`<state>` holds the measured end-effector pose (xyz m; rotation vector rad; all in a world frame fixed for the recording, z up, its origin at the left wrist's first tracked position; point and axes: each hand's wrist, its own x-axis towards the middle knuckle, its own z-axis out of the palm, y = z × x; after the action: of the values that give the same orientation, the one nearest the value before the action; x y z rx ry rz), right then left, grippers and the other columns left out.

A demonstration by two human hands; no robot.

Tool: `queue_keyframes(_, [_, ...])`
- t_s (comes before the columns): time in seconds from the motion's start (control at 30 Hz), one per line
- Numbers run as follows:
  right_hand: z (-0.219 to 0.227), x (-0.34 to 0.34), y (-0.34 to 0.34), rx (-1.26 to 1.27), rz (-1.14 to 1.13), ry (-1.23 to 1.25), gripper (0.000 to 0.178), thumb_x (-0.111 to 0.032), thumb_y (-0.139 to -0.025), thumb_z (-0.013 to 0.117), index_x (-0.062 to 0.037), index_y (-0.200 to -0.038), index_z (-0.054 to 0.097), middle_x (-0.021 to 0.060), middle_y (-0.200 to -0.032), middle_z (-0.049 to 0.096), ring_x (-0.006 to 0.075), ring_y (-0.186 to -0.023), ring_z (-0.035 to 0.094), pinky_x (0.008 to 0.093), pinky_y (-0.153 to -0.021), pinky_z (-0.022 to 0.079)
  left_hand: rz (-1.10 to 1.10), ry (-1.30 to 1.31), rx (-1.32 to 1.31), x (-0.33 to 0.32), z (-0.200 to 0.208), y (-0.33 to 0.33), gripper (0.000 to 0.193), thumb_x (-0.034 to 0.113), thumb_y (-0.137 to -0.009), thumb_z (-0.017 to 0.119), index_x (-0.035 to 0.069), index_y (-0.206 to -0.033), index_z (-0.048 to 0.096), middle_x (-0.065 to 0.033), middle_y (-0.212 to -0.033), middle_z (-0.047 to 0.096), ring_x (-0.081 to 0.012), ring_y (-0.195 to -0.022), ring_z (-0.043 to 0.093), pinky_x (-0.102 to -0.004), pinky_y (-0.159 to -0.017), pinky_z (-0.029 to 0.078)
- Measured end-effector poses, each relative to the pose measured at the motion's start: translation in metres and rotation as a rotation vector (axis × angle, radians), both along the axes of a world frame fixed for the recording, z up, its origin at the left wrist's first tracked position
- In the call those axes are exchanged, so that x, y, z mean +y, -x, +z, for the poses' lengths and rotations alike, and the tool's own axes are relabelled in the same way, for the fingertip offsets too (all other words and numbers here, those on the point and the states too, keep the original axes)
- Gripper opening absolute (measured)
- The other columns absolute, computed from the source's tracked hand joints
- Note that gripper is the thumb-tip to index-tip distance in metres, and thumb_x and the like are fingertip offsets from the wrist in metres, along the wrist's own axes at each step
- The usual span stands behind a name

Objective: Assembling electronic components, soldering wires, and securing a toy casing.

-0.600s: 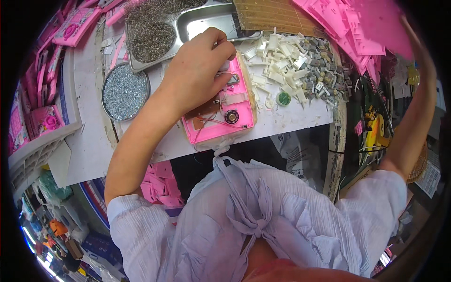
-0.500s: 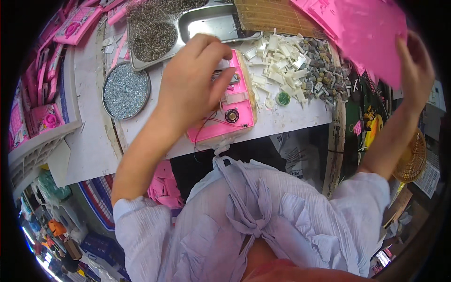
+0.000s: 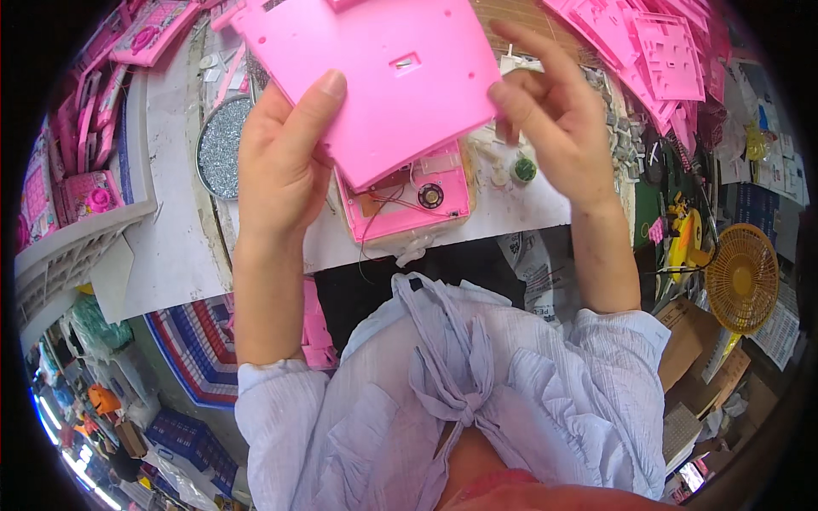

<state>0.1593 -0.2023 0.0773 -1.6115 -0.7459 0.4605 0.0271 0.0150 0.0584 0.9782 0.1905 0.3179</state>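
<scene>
My left hand (image 3: pixel 285 157) grips a flat pink plastic cover (image 3: pixel 400 102) at its left edge, thumb on top. The cover has a small slot in the middle and is raised and tilted over the table. My right hand (image 3: pixel 562 128) is beside the cover's right edge, fingers apart, its thumb tip at or very near the edge. Below the cover lies a pink plastic housing (image 3: pixel 400 223) with a round black speaker (image 3: pixel 431 197) and thin wires. The cover hides the housing's upper part.
A round dish of small silvery parts (image 3: pixel 223 153) stands left, near a crate of pink toy pieces (image 3: pixel 89 226). A green round item (image 3: pixel 523 169) and grey parts (image 3: pixel 626 140) are right. Pink covers (image 3: pixel 660 60) are stacked at the far right; a yellow fan (image 3: pixel 741 277) stands beyond.
The pink cover has come from the far right to above the housing. My left hand has moved off the housing and grips the cover; my right hand has moved inward and its fingers have spread.
</scene>
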Motion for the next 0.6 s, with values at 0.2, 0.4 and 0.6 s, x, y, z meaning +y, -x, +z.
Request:
queue_keyframes(0.2, [-0.036, -0.029, 0.054, -0.093, -0.066, 0.277, 0.062, -0.011, -0.096, 0.066, -0.0025, -0.151, 0.039, 0.0064, -0.062, 0.059, 0.0203, -0.053, 0.057, 0.0289, -0.058, 0.044, 0.139, -0.998, 0.340, -0.017, -0.018, 0.021, 0.078, 0.023, -0.092, 0.075, -0.009, -0.150, 0.034, -0.0129, -0.088, 0.073, -0.0170, -0.072, 0.070, -0.0305, -0.065, 0.054])
queue_keyframes(0.4, [-0.065, -0.037, 0.075, -0.143, -0.025, 0.367, 0.060, -0.010, -0.098, 0.063, -0.0032, -0.152, 0.038, 0.0041, -0.059, 0.046, 0.0147, -0.053, 0.046, 0.0283, -0.056, 0.037, 0.137, -1.344, 0.321, -0.017, -0.053, 0.036, 0.078, 0.028, -0.089, 0.076, -0.002, -0.151, 0.039, -0.0164, -0.083, 0.072, -0.0287, -0.066, 0.069, -0.0372, -0.060, 0.053])
queue_keyframes(0.6, [-0.068, -0.029, 0.056, -0.163, 0.096, 0.374, 0.057, -0.011, -0.098, 0.063, -0.0053, -0.150, 0.043, 0.0028, -0.059, 0.041, 0.0120, -0.053, 0.042, 0.0278, -0.055, 0.035, 0.129, -1.219, 0.390, -0.015, -0.046, 0.041, 0.073, 0.025, -0.089, 0.076, 0.002, -0.150, 0.042, -0.0126, -0.076, 0.066, -0.0234, -0.063, 0.065, -0.0345, -0.058, 0.050])
